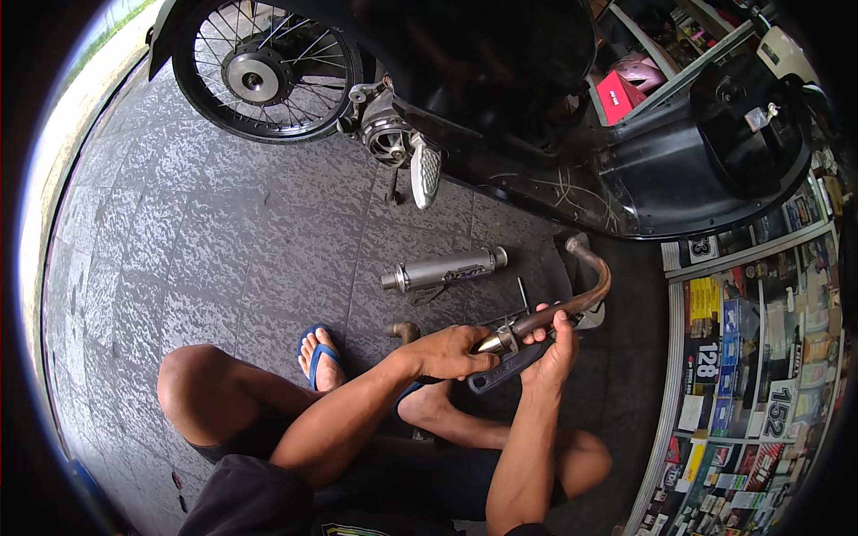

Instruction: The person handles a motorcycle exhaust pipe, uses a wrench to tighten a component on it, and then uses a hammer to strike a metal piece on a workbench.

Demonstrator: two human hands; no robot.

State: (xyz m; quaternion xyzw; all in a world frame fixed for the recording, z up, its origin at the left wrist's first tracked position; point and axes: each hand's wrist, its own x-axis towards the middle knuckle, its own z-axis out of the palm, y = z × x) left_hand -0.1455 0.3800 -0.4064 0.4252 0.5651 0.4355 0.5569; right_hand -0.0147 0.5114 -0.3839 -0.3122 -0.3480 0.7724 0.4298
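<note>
Head | right hand [549,350]: curved, rust-brown metal pipe [590,297] | cylindrical silvery muffler [447,270]

Around me spreads a floor [241,214] of dark grey tiles, mottled with pale streaks and cut by thin joints. Along the right of the frame I have a pale-framed display case [668,357] crammed with colourful packages [704,304]. Grey shelving [688,73] stands at the upper right, and bright daylight [85,67] shows at the upper left, beyond the floor's edge.
</note>
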